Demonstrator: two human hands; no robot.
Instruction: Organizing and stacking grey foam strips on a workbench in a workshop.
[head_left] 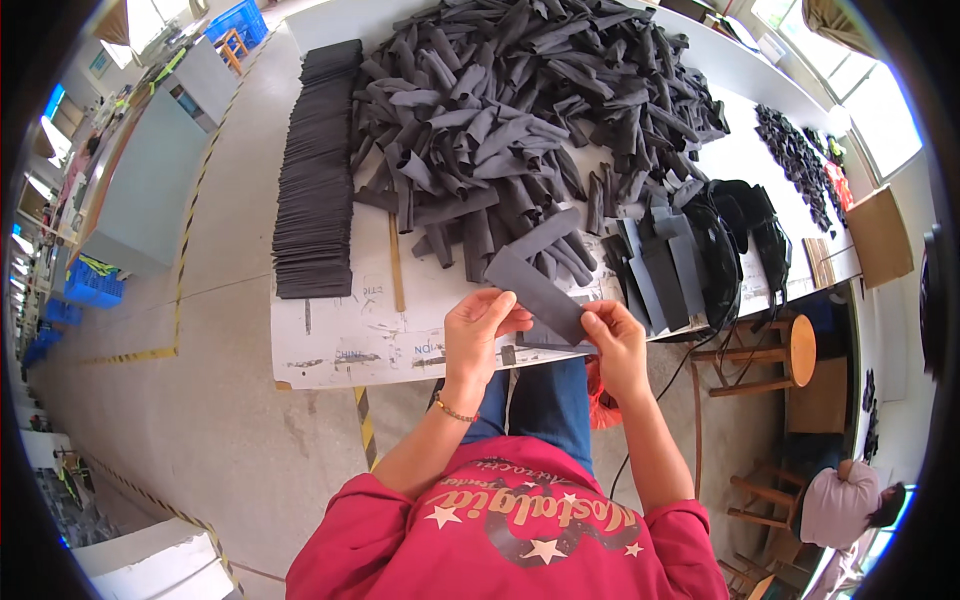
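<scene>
A flat dark grey strip of sheet material [537, 297] slants between my two hands above the near edge of the white table [330, 335]. My left hand [482, 325] is closed, thumb against fingers, at the strip's left side. At its lower right end my right hand [617, 343] pinches the corner. Another flat dark piece lies partly hidden under the held strip. Just beyond my hands spreads a large heap of curled dark grey strips [500, 130]. Left of the heap stands a long, tightly packed row of flat dark pieces [315, 180].
Overlapping flat grey pieces [655, 265] and glossy black bundles [720, 240] stand at the table's right. A thin wooden stick [397, 265] lies near the row. Right of the table is a wooden stool [790, 350]; farther back right, another person [840, 505] sits.
</scene>
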